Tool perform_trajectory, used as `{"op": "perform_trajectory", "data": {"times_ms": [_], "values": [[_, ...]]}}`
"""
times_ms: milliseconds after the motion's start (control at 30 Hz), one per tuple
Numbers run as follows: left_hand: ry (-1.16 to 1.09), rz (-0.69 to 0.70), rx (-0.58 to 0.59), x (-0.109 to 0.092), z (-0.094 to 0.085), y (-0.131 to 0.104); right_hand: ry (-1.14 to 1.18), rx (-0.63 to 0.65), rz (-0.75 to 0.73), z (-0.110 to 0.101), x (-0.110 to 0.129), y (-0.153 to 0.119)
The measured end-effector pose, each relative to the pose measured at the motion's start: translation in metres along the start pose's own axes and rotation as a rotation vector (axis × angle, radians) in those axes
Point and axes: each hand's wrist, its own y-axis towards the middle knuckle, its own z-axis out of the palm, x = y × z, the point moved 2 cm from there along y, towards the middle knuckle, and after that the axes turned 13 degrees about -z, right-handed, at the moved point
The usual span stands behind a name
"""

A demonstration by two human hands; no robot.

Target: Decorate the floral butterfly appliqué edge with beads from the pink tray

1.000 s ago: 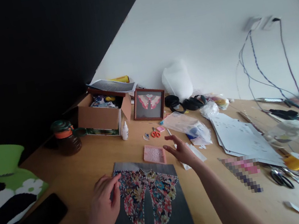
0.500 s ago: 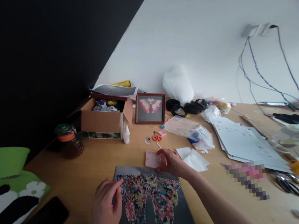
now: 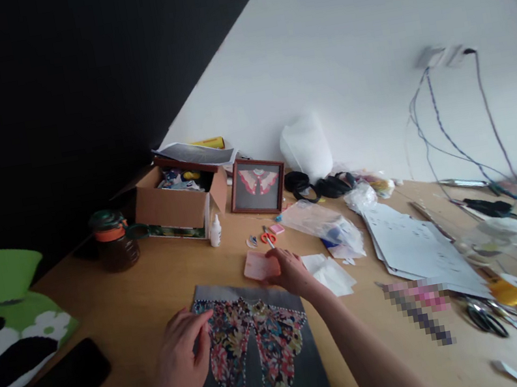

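Note:
My right hand (image 3: 291, 270) is closed in a pinch at the right edge of a shallow pink tray (image 3: 254, 264). A slim white pen-like stick (image 3: 271, 243) sticks up from between its fingers; its lower end is hidden. Nearer to me lies a dark grey sheet (image 3: 312, 369) bearing a floral collar-shaped piece (image 3: 280, 365), its outline dotted with small white beads. My left hand (image 3: 185, 348) rests over the sheet's left side, fingers loosely bent and thumb apart, holding nothing. Its index fingertip is by the collar's upper left edge.
Beyond the tray are orange-handled scissors (image 3: 267, 238), a white dropper bottle (image 3: 215, 232), a framed collar (image 3: 257, 186) and an open cardboard box (image 3: 169, 207). A lidded jar (image 3: 115, 244) stands left. White tissue (image 3: 329, 274), papers (image 3: 416, 246) and black-handled scissors (image 3: 486, 319) lie right.
My right hand and the pink tray have shifted slightly away from me, off the sheet's top edge. My left hand stays nearly in place. The view has turned slightly.

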Motion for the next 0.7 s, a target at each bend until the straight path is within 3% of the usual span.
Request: {"op": "perform_trajectory", "data": {"times_ms": [167, 700], "values": [[0.024, -0.005, -0.022, 0.001, -0.002, 0.000, 0.008, -0.008, 0.023, 0.001, 0.007, 0.008], [0.030, 0.030, 0.033, -0.002, -0.003, 0.002, 0.055, 0.002, -0.024, 0.014, -0.011, 0.000]]}}
